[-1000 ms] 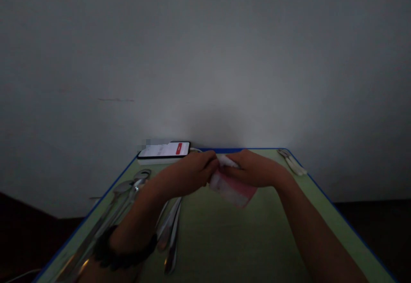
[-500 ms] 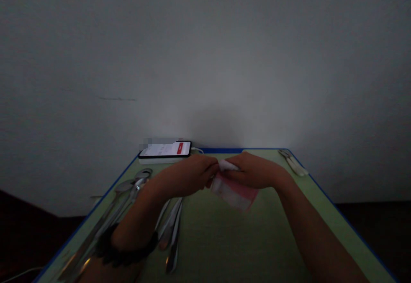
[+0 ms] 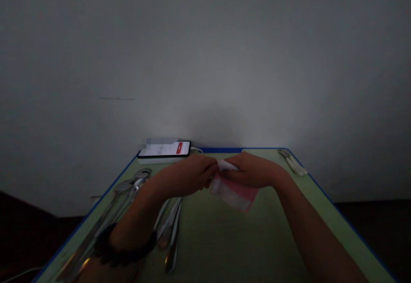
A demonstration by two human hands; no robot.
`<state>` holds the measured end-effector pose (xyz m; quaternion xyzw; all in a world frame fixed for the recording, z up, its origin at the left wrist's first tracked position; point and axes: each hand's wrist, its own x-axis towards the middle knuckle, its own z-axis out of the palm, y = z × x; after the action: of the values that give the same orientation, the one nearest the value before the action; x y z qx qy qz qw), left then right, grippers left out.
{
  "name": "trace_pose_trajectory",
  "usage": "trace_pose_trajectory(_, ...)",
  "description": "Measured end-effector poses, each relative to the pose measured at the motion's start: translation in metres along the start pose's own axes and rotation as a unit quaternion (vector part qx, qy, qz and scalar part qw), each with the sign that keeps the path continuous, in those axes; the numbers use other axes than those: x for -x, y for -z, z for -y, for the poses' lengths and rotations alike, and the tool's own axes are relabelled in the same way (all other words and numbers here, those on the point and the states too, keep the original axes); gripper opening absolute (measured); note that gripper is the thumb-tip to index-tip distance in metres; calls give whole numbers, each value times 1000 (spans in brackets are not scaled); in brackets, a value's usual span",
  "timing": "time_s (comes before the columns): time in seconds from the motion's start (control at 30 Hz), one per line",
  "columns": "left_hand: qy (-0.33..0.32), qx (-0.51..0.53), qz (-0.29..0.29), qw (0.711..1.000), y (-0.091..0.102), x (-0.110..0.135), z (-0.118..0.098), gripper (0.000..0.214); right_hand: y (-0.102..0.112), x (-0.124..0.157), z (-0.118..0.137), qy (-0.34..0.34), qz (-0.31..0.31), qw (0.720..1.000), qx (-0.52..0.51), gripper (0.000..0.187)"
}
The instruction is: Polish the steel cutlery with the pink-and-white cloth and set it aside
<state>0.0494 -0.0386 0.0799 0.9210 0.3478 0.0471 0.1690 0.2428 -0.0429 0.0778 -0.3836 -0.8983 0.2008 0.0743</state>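
Observation:
A pink and white cloth (image 3: 236,194) hangs from my right hand (image 3: 257,169), whose fingers are closed on it above the table. My left hand (image 3: 191,174) meets it from the left, fingers pinched together against the cloth's left edge. Whatever the left fingers hold is hidden behind them. Beneath my left wrist, which wears a dark beaded bracelet (image 3: 123,255), lie several long metal utensils, among them a slim one with a shiny end (image 3: 173,244).
Ladle-like metal utensils (image 3: 143,173) lie along the left side of the green table (image 3: 231,244). A lit phone (image 3: 165,149) rests on a white block at the back left, with a white cable. White-handled pliers or shears (image 3: 293,163) lie back right. A wall stands behind.
Hardly anything differs. Both hands stay together at the cloth, whose lower corner has shifted slightly.

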Motion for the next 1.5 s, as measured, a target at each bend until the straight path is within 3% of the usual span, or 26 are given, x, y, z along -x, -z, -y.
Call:
trace_pose_trajectory(0.77, 1, -7, 12, 1000, 1, -1, 1, 18, -3, -2, -3, 1, 8, 1000, -4, 24)
trace_pose_trajectory(1.1, 34, 20, 5, 999, 2, -1, -4, 31, -4, -3, -6, 11, 4, 1000, -20, 25)
trace_pose_trajectory(1.3, 19, -50, -50, 997, 8, 4, 18, 26, 5, 4, -4, 2, 11, 998, -60, 32)
trace_pose_trajectory(1.5, 51, -26, -76, 995, 14, 15, 36, 32, 16, 18, -2, -56, 18, 990, -125, 42)
